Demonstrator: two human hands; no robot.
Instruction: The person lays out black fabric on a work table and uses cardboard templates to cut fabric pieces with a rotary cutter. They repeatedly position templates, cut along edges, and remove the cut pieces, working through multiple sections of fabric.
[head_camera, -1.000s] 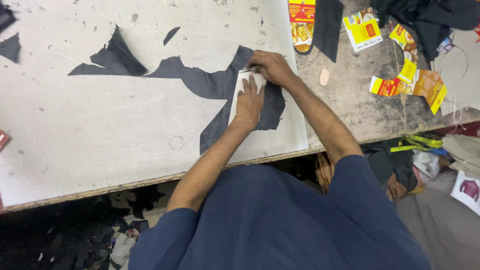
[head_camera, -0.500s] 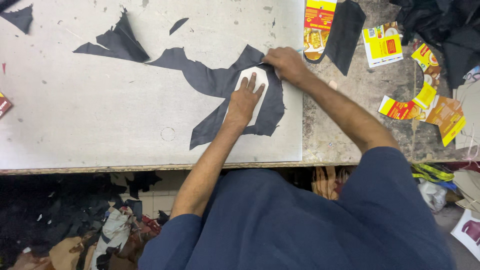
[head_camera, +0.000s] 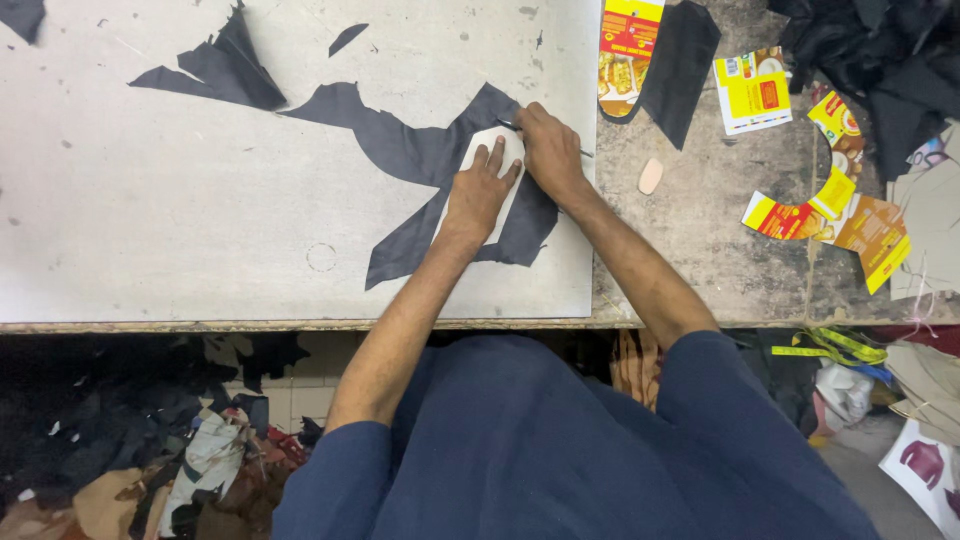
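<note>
A ragged piece of dark grey material (head_camera: 415, 160) lies on a pale cutting board (head_camera: 150, 230). On top of it rests a white sole-shaped template (head_camera: 497, 150). My left hand (head_camera: 480, 192) presses flat on the template, fingers spread. My right hand (head_camera: 548, 150) grips a thin dark tool (head_camera: 512, 126), its tip at the template's upper edge, touching the dark material.
Another dark offcut (head_camera: 222, 72) lies at the board's upper left. Right of the board, the worn table holds yellow-and-red card cutouts (head_camera: 755, 92), a black strip (head_camera: 680, 62), a small beige piece (head_camera: 650, 176) and dark scraps (head_camera: 880, 70). Scraps litter the floor (head_camera: 150, 460).
The view has shifted, so the board sits further left and lower in frame. My right hand with the tool has moved slightly along the template's top edge; my left hand stays pressed down.
</note>
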